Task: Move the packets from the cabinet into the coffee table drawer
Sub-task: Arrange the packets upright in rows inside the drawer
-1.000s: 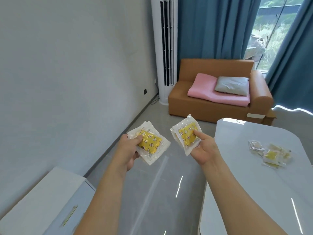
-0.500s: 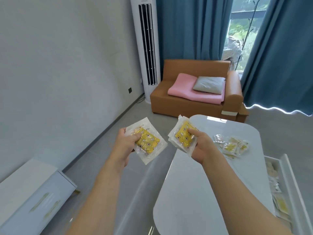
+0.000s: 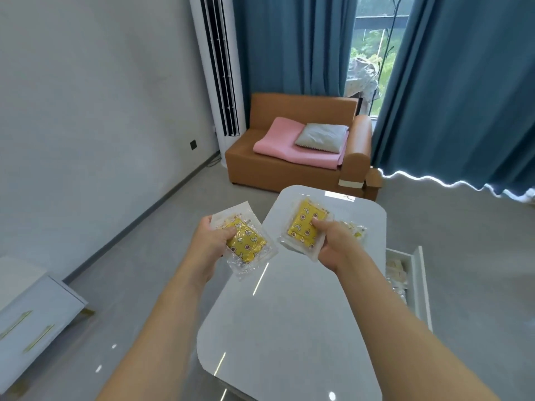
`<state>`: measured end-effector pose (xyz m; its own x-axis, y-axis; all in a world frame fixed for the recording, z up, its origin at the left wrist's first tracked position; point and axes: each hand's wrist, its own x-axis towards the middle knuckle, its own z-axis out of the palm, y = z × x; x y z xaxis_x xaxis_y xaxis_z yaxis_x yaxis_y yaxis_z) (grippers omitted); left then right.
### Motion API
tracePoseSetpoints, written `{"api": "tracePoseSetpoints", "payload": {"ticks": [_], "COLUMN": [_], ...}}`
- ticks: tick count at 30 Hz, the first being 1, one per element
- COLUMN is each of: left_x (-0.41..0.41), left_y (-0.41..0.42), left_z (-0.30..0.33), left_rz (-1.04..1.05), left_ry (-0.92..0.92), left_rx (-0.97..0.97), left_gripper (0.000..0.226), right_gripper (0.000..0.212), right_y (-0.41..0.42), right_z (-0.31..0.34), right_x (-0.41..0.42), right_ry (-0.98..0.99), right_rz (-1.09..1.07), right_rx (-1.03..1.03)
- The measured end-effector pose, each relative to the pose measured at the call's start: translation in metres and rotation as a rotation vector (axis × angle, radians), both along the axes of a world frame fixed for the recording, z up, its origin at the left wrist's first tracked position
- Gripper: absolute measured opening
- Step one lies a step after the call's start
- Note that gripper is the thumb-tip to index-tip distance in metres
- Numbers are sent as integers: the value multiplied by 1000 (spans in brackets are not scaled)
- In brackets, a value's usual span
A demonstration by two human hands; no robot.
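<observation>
A person's two bare hands are held out apart, each gripping a small stack of clear packets with yellow printed contents: the left hand (image 3: pixel 210 245) holds the left packets (image 3: pixel 246 247) over the floor beside the glossy white worktop (image 3: pixel 292 328), and the right hand (image 3: pixel 333 244) holds the right packets (image 3: pixel 305 228) above the worktop's far end. More packets (image 3: pixel 357 231) lie on the worktop just right of that hand. At the worktop's right side an open drawer (image 3: pixel 417 282) holds further packets, and a white cabinet (image 3: pixel 31 314) stands near left.
</observation>
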<state>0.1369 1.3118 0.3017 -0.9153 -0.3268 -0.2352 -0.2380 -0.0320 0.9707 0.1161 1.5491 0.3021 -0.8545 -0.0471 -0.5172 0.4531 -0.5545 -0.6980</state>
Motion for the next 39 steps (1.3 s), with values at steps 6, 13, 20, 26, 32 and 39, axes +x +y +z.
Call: {"api": "tracePoseSetpoints", "payload": {"ticks": [6,13,20,26,32,39], "left_x": [25,22,11,-6,-18,-73], "left_y": [151,258,378,483,544,589], "left_z": [-8,-12,-29,-37,-40,-72], "left_rz": [66,15,-10,124,167,270], "left_ry": [0,-14,-59,-74,-81,-100], "left_rx": [50,42,78,105,90,102], "left_gripper": [29,27,28,39,32,32], "right_gripper": [21,30,17,6,7,16], "right_y": [163,272,387,491,549,593], "right_z": [-3,-7,-18,-34,-38,-52], "right_x": [18,17,2,-39,-74,-140], "right_ry": [4,-14,-96,-138,-94,33], "right_rz": [-1,-24,-73,-11,94,152], "right_rx": [81,171,286,395,514,644]}}
